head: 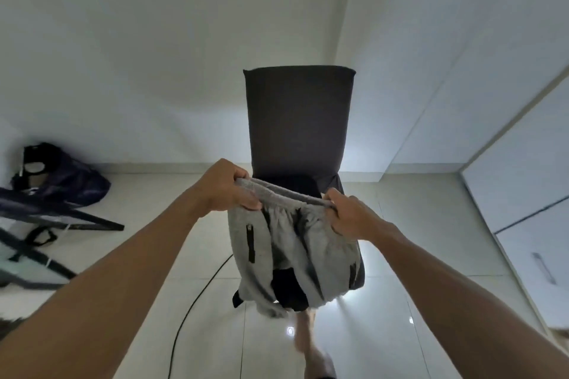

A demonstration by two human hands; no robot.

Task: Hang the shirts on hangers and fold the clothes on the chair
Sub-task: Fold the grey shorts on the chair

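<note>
Looking down from the head view, we see the left hand and the right hand each gripping one end of the waistband of grey shorts, fingers curled over the elastic. The shorts hang in the air just in front of the dark chair, above the tiled floor. At far left lies what may be a dark bag, blurred. A black cable runs across the floor.
</note>
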